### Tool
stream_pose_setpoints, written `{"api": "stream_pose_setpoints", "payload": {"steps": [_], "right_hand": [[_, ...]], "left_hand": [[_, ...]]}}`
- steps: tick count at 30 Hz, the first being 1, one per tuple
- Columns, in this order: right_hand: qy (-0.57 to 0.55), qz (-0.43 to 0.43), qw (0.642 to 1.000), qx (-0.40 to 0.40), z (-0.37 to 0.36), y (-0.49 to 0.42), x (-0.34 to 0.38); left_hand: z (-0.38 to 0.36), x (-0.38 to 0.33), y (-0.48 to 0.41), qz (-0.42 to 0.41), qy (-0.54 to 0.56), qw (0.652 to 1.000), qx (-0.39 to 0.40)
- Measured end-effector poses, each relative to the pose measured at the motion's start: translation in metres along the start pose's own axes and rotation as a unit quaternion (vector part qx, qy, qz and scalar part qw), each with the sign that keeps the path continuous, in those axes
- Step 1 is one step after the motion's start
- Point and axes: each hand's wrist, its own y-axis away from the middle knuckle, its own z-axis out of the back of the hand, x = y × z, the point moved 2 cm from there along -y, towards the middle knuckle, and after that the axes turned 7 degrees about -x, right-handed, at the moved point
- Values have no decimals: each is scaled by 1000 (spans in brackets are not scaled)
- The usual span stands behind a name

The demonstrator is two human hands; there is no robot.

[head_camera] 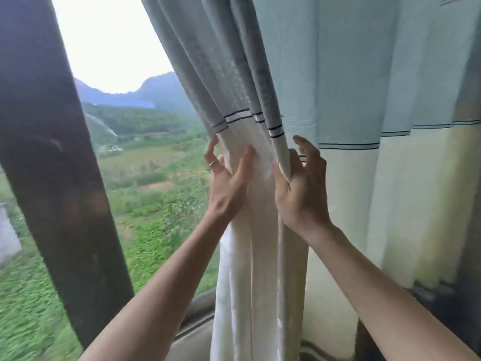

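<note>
A curtain (343, 74) hangs in front of me, pale blue-grey above and cream below, with thin dark stripes where the colours meet. Its left part is bunched into vertical folds (260, 256). My left hand (226, 183), with a ring on one finger, holds the bunch from the left: thumb across the front, fingers curled round its left edge. My right hand (302, 196) pinches one cream fold between thumb and forefinger, and its other fingers are curled against the cloth to the right. Both forearms reach up from below.
A thick dark window post (52, 152) slants down the left side. Between post and curtain the window looks out on green fields and hills (156, 178). A grey sill (197, 316) runs along the bottom behind the curtain. The flat part of the curtain covers the right side.
</note>
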Motion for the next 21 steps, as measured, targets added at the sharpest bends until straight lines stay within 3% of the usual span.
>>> {"api": "stream_pose_setpoints", "payload": {"steps": [7,11,15,19,21], "right_hand": [[41,-26,997,-59,40,-58,-113],[36,-64,996,-51,59,-94,-184],[41,-82,995,-41,71,-127,-254],[38,-80,996,-23,75,-151,-314],[40,-77,996,-23,75,-159,-338]], "left_hand": [[-149,-3,-26,32,-3,999,28],[-226,-9,-44,-13,-7,997,76],[-301,4,-69,-102,-194,975,27],[-368,23,-88,-63,-28,992,101],[-393,31,-92,-70,-6,993,91]]}}
